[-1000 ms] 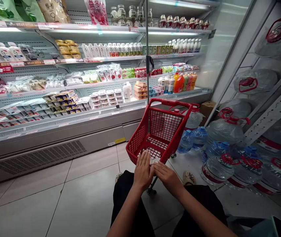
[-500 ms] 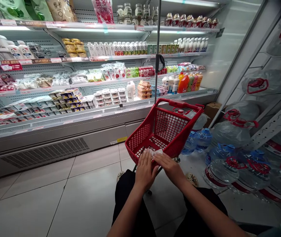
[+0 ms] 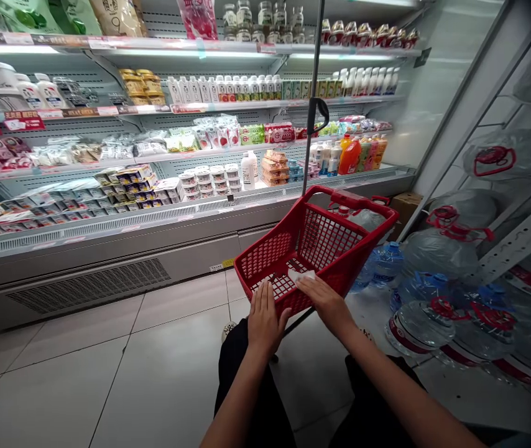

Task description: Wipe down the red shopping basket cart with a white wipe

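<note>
One white tissue fills the grip of a person's right hand, which reaches over the near right edge of one red shopping cart; the left hand, empty as far as shows, lies flat at the near left rim, thumb spread. The step in hand looks like wiping the basket, and the next stroke would call for the left hand's steadying. On the far side, two tall white bottles stand in one refrigerated display case; at right, water jugs overlap beyond counting.
</note>
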